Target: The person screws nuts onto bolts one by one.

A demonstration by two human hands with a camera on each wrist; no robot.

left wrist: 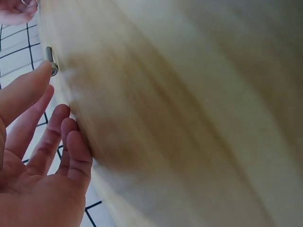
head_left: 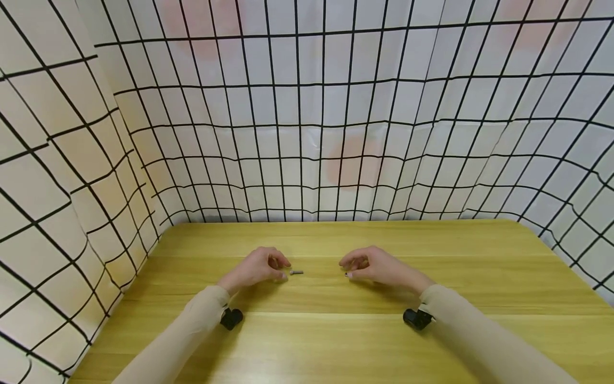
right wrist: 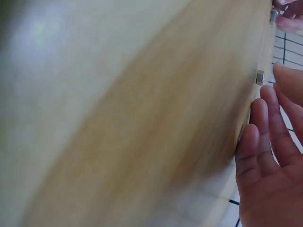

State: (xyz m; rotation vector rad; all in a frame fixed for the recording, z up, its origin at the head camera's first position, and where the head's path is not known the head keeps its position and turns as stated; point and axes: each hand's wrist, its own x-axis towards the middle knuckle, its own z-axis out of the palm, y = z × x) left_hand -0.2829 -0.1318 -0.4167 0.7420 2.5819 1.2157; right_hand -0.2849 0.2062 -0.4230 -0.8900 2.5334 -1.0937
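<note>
A small metal bolt lies on its side on the wooden table, its head toward my left hand. That hand's thumb and fingers are apart and relaxed; in the left wrist view the bolt shows just past the thumb tip. On the right, a small metal nut sits at the fingertips of my right hand. In the right wrist view the nut stands on the table, beyond the loosely bent fingers and the separate thumb. Neither hand grips anything.
The wooden table spans the front. White sheeting with a black grid rises behind it and along both sides. A black wrist camera sits on the left sleeve, another black camera on the right.
</note>
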